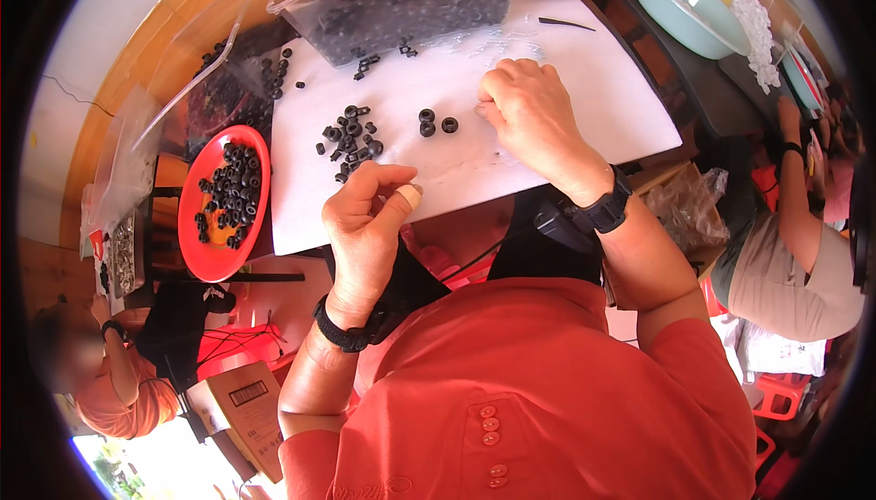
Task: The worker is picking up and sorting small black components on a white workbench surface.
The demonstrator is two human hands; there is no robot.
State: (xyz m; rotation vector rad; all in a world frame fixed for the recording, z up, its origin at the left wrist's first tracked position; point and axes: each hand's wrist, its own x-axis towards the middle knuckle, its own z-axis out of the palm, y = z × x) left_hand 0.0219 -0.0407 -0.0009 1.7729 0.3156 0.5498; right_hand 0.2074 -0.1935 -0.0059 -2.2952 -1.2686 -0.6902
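Curling its thumb and forefinger toward each other, the left hand point(360, 226) is poising at the near edge of the white board point(602, 98), just beside the pile point(351, 126) of small black parts. Whether it is gripping anything, I cannot tell. The right hand point(534, 117) is bending its fingers inward over the board; what they may be holding is not showing. Three parts point(449, 125) are sitting between the hands and the bin point(411, 16). Clear bits point(497, 44) are lying beyond the right hand. The red plate point(189, 235) is holding more parts at left.
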